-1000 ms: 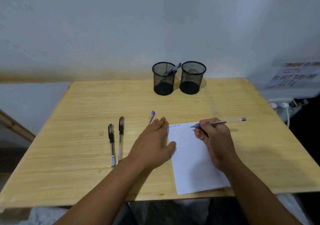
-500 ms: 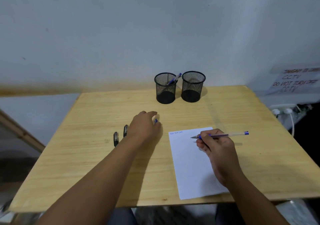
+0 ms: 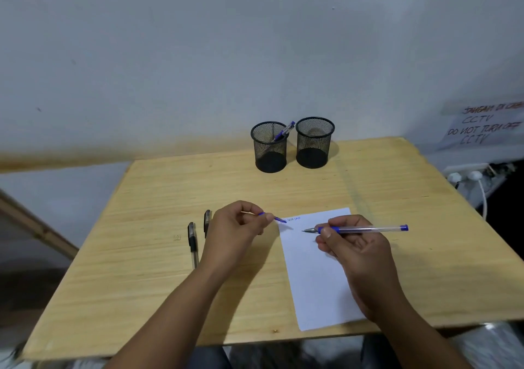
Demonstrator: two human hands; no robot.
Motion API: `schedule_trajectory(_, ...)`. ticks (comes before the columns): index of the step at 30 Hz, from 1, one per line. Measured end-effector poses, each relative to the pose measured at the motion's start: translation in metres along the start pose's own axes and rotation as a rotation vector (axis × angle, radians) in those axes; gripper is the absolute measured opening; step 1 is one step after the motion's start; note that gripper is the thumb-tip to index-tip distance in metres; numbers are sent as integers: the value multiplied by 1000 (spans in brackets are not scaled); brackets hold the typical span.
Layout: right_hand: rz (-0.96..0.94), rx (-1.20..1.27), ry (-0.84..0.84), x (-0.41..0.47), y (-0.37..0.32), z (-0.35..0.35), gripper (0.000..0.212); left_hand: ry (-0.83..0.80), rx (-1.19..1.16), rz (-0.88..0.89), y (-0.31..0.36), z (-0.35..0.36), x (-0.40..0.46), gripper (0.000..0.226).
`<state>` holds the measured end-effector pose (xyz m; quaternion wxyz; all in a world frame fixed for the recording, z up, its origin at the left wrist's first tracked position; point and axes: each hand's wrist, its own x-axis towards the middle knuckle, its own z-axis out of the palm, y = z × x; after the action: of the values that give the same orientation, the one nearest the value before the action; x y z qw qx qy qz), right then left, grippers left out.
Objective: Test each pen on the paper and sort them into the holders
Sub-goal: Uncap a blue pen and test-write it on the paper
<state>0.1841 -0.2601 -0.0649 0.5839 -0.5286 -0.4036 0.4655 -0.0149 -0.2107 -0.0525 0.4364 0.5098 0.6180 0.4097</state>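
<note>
Now, mid-frame: right hand (image 3: 354, 251) grips uncapped blue pen (image 3: 360, 229) over paper (image 3: 317, 283); left hand (image 3: 235, 235) pinches its cap (image 3: 273, 217). Best line cap with tip, press straight, then drop pen in a holder (image 3: 269, 147) up top. Scribble on paper unreadable; black pens (image 3: 192, 241) partly hidden behind left hand.

Left hand (image 3: 232, 232) covers the lower part of one black pen (image 3: 207, 221). Writing at the paper (image 3: 320, 278) top is too small to read. Wall sign (image 3: 482, 126) at right is blurred and cut by the frame edge.
</note>
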Motion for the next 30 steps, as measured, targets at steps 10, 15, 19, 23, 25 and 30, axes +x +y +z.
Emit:
schedule_trajectory(10, -115, -96, -50, -5, -11, 15, 12, -27, -529, -197, -4, 8, -27, 11)
schedule_trajectory(15, -133, -84, -65, -5, -11, 19, 13, -49, -587, -213, -4, 10, -30, 17)
schedule_trajectory(19, -146, -123, -77, -5, -8, 20, 12, -58, -601, -201, -4, 13, -32, 25)
schedule_trajectory(23, -135, -143, -85, -6, -5, 21, 14, -67, -608, -168, -5, 17, -35, 27)
schedule_trajectory(25, -131, -156, -78, -7, -4, 21, 15, -64, -609, -151, -5, 18, -35, 26)
schedule_trajectory(30, -140, -149, -38, -11, -3, 20, 19, -67, -570, -83, -4, 17, -36, 14)
